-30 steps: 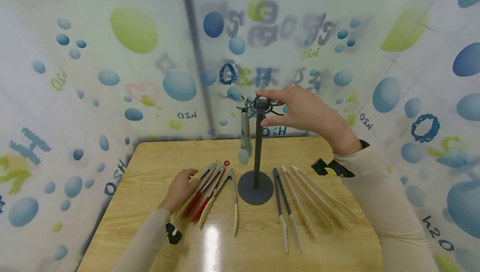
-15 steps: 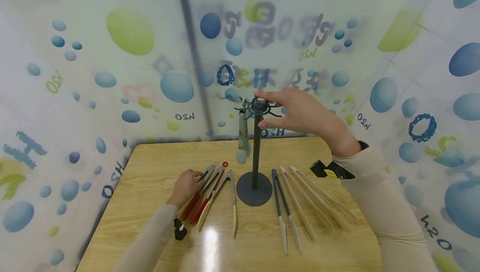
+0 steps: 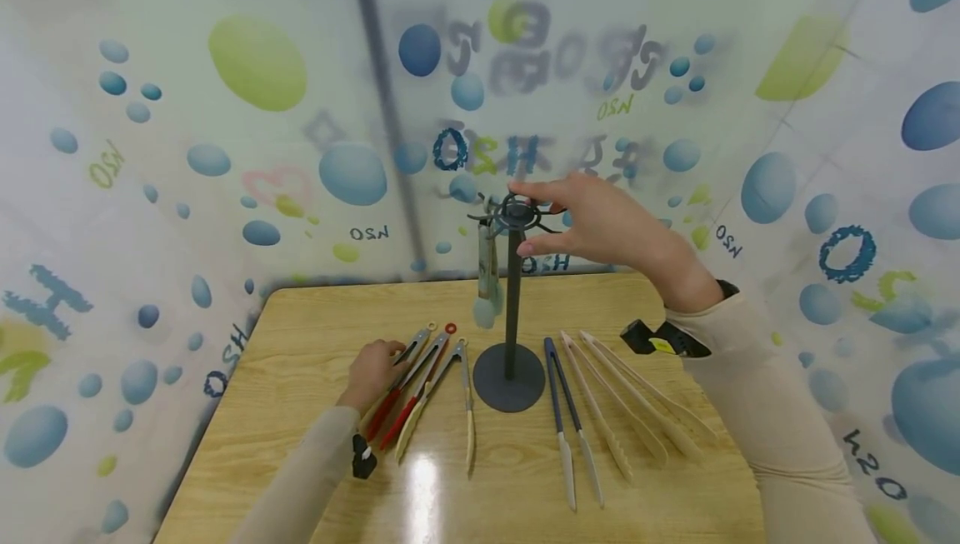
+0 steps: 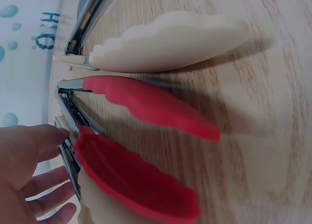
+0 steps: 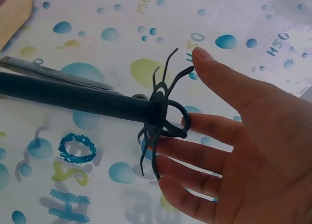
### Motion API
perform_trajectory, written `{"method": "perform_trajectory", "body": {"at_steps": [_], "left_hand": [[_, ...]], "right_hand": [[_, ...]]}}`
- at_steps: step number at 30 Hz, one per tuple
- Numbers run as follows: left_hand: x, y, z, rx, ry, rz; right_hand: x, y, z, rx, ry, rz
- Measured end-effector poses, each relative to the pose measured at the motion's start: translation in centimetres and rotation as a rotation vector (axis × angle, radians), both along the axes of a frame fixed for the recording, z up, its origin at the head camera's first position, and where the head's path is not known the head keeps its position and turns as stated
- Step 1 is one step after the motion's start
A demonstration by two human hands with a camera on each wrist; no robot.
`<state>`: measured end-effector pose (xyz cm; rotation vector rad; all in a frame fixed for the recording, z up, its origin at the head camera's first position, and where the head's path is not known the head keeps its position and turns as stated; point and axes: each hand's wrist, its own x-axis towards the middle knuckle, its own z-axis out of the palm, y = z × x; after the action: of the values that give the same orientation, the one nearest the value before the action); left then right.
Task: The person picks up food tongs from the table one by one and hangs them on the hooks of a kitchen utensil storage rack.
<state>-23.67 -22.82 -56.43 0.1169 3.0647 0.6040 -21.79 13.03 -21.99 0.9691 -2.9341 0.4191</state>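
Behind the stand (image 3: 513, 302), bubble-printed walls (image 3: 288, 140) edge my woodgrain tabletop (image 3: 307, 331). My right fingers (image 5: 195, 153) spread around the stand's top; I can't tell if my left fingers (image 4: 48, 180) pinch tongs (image 4: 102, 199).

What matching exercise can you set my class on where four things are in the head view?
Column one
1. Red tongs
2. Right hand
3. Dark blue tongs
4. Pale green-tipped tongs

Column two
A. Hanging from the stand
B. Lying on the table, to the right of the stand
C. Lying on the table, to the left of the stand
D. Reaching to the top of the stand

Right pairs
1-C, 2-D, 3-B, 4-A
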Motion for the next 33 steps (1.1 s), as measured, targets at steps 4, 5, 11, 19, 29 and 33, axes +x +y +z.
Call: {"method": "perform_trajectory", "body": {"at_steps": [4,5,11,19,29,33], "left_hand": [[-0.2,0.2,0.2,-0.009,0.006,0.017],[-0.1,0.2,0.3,-0.011,0.008,0.023],[-0.1,0.4,0.6,-0.016,0.013,0.06],[-0.2,0.7,0.2,-0.017,-0.024,0.059],[-0.1,0.8,0.1,0.016,-0.023,0.034],[-0.1,0.8,0.1,0.012,-0.027,0.033]], "right_hand": [[-0.1,0.1,0.4,-0.006,-0.031,0.027],[-0.1,0.2,0.4,-0.012,-0.04,0.031],[-0.2,0.1,0.2,-0.051,-0.071,-0.011],[0.1,-0.2,-0.3,-0.054,-0.027,-0.037],[0.3,-0.1,-0.6,-0.121,-0.008,-0.022],[0.3,-0.1,-0.9,-0.132,0.009,-0.011]]}}
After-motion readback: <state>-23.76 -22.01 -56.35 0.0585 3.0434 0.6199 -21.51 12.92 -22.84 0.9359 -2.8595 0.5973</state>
